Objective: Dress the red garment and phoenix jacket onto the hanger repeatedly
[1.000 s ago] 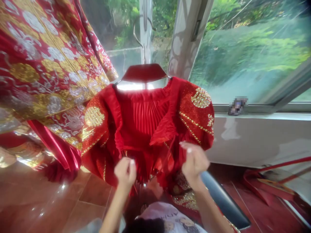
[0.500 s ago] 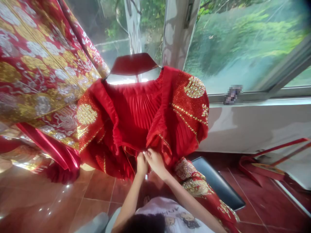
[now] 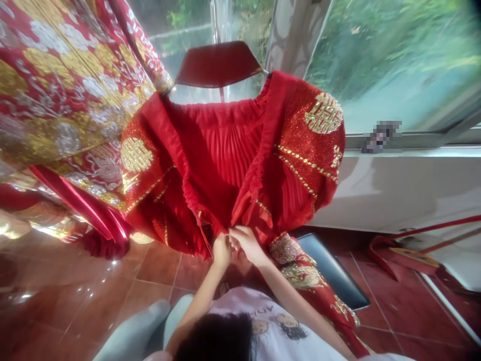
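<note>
A red pleated jacket (image 3: 225,150) with gold embroidered emblems hangs open on a red hanger (image 3: 218,64) in front of the window. My left hand (image 3: 221,249) and my right hand (image 3: 246,243) are pressed close together at the bottom of the front opening. Each hand pinches one edge of the red cloth, fingers closed. The fingertips are partly buried in the folds. My forearms reach up from the bottom of the view.
A red and gold brocade garment (image 3: 63,100) hangs at the left. A dark padded seat (image 3: 330,273) stands at the right under embroidered cloth. A white windowsill (image 3: 406,175) runs behind. Red sticks (image 3: 413,245) lie on the tiled floor at right.
My hands were apart a second ago and have come together at the jacket's lower front edges. The view has tilted, so the hanger sits higher in the picture.
</note>
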The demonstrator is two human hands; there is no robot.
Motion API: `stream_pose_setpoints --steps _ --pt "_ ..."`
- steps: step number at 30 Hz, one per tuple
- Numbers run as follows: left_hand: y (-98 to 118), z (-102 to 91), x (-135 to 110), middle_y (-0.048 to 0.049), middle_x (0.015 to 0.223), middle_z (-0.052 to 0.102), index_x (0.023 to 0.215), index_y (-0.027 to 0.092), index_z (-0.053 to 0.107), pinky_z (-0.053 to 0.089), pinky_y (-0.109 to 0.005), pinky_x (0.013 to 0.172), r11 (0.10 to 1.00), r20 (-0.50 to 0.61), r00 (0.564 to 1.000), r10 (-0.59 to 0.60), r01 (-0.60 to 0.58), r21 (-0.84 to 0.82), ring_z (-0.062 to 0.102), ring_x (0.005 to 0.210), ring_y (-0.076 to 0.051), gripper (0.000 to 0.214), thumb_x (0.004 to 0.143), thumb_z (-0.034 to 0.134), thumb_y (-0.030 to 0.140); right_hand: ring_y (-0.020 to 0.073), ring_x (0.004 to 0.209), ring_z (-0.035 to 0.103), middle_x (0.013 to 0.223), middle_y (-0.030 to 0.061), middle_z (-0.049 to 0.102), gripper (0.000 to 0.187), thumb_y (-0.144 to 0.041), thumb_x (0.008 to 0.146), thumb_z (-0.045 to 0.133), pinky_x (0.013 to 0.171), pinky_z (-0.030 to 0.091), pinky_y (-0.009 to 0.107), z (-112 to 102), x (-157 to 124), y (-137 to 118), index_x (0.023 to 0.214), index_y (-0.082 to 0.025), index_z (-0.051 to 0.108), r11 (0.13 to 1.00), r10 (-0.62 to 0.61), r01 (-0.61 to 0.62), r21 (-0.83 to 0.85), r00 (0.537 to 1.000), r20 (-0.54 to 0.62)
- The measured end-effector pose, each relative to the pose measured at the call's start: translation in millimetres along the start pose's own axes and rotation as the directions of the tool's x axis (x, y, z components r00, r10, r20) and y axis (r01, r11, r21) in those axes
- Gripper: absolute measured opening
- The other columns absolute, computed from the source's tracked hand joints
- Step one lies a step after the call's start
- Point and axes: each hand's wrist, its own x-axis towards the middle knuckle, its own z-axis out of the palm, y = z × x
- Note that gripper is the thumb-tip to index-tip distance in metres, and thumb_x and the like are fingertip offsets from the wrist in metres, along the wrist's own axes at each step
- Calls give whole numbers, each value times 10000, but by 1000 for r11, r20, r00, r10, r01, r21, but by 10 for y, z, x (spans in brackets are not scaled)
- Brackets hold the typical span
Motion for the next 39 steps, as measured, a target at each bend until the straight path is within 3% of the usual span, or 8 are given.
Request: stream_pose_setpoints --steps 7,11,15,20,26,31,35,39 --pt "74 0 -34 -7 545 549 587 196 452 409 -240 556 993 -6 999 44 -43 107 544 515 -141 229 798 423 109 61 351 362 426 -34 458 302 -438 640 608 360 187 186 19 -130 -54 578 -145 564 988 54 -59 141 998 41" --pt "141 24 -35 -38 620 610 652 182 529 429 -254 585 980 -40 996 79 -71 186 589 566 -159 220 824 418 101 34 344 274 387 -59 371 320 -423 649 600 371 172 186 145 -199 -433 497 -167 483 975 16 -17 223 1000 5" --pt "185 -32 -10 -73 749 661 785 168 586 461 -276 657 962 -53 990 129 -112 250 639 681 -184 213 851 397 99 34 337 286 420 -51 434 314 -445 650 659 359 155 194 227 -217 -911 612 -140 598 957 -92 93 275 996 -16" --pt "440 -215 130 -146 946 666 1003 132 581 482 -328 712 934 -159 969 187 -125 334 651 866 -258 202 831 518 216 35 328 292 393 -53 418 385 -478 636 690 349 165 193 335 -180 -919 525 -171 484 925 -141 161 344 986 -84" --pt "824 -256 427 -79 708 646 726 179 588 426 -295 585 866 -162 951 262 -158 475 607 598 -208 157 840 481 191 46 314 296 381 -54 431 370 -494 656 670 350 168 205 432 -109 -785 566 -177 503 910 -138 188 369 978 -156" --pt "909 -284 459 -78 670 644 770 164 620 407 -278 570 842 -163 942 293 -173 511 611 589 -200 195 855 446 141 26 328 275 400 -63 414 233 -354 622 646 364 145 201 498 -133 -1280 553 -154 547 867 -173 217 448 975 -137" --pt "896 -412 444 -85 685 657 823 163 643 410 -277 575 829 -174 939 297 -163 536 628 622 -209 213 874 436 170 33 346 289 425 -58 416 226 -340 696 590 379 181 205 564 -201 -1545 580 -147 566 886 -316 314 340 947 -52" --pt "779 -444 415 -79 640 656 837 152 658 406 -271 547 829 -132 954 271 -161 535 613 552 -197 180 845 478 150 77 425 387 452 -38 428 298 -380 804 501 462 295 221 539 -44 -1231 591 -173 530 894 -440 447 -3 880 -177"
